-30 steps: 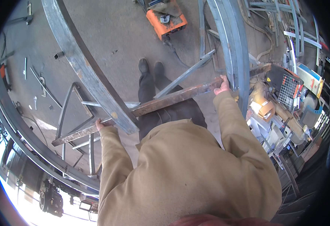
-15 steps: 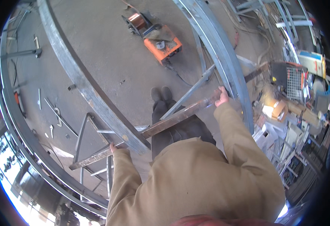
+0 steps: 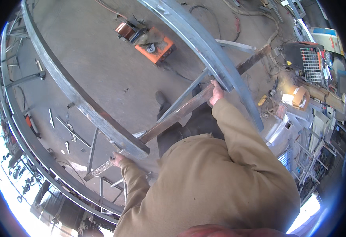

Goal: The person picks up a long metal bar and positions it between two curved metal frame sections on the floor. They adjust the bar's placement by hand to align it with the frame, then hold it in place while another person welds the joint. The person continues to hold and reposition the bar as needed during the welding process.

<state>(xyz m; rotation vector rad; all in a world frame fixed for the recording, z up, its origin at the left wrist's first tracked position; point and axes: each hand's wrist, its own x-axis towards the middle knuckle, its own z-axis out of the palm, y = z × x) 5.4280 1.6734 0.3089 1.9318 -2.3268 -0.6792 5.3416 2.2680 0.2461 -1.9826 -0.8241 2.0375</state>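
A long rusty steel bar (image 3: 177,117) runs crosswise in front of my body, passing beneath two steel beams. My right hand (image 3: 217,94) is closed around it, close beside the right steel beam (image 3: 198,41). Past the end of the left steel beam (image 3: 82,104), my left hand (image 3: 119,159) grips the bar's lighter, scuffed left part; its fingertips are small and partly hidden. A thinner grey strut (image 3: 183,96) slants from the right beam toward the bar. My legs show under the bar, feet apart.
An orange machine (image 3: 157,49) with a wire spool (image 3: 124,30) stands on the floor ahead. A wrench (image 3: 67,147) and a clamp (image 3: 71,133) lie at left, inside a long curved-looking rail (image 3: 34,152). Boxes (image 3: 299,96), a wire grid (image 3: 311,65) and scrap metal crowd the right.
The beams and orange machine have shifted left and up in view as my head moved. My feet, together before, are now apart. Both hands stay at the bar.
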